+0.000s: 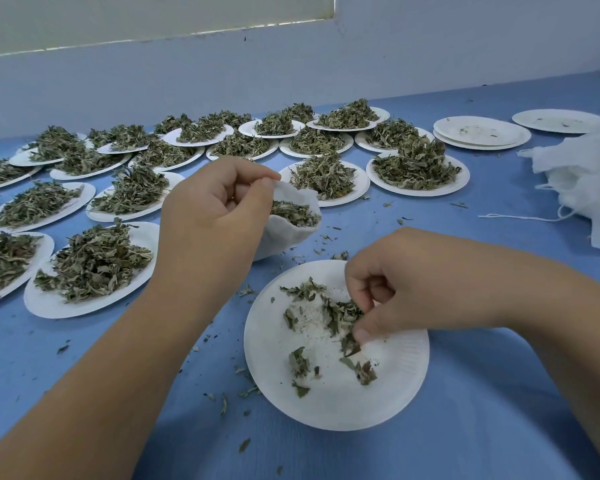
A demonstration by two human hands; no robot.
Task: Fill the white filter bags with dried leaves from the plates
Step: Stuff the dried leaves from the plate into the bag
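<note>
My left hand point(212, 206) pinches the rim of a white filter bag point(284, 233) and holds its mouth wide; dried green leaves lie inside it. The bag hangs just above the blue table, behind a white paper plate point(333, 407) at the front centre. That plate carries only a few scattered dried leaves point(340, 313) and some dust. My right hand point(392, 285) is curled over the plate's upper right part, its fingertips pinching a small clump of the leaves.
Several paper plates heaped with dried leaves point(94, 261) cover the left and back of the blue table point(499, 393). Emptied plates point(482, 131) are stacked at the back right. A pile of white filter bags point(589, 181) lies at the right edge. Leaf crumbs litter the table.
</note>
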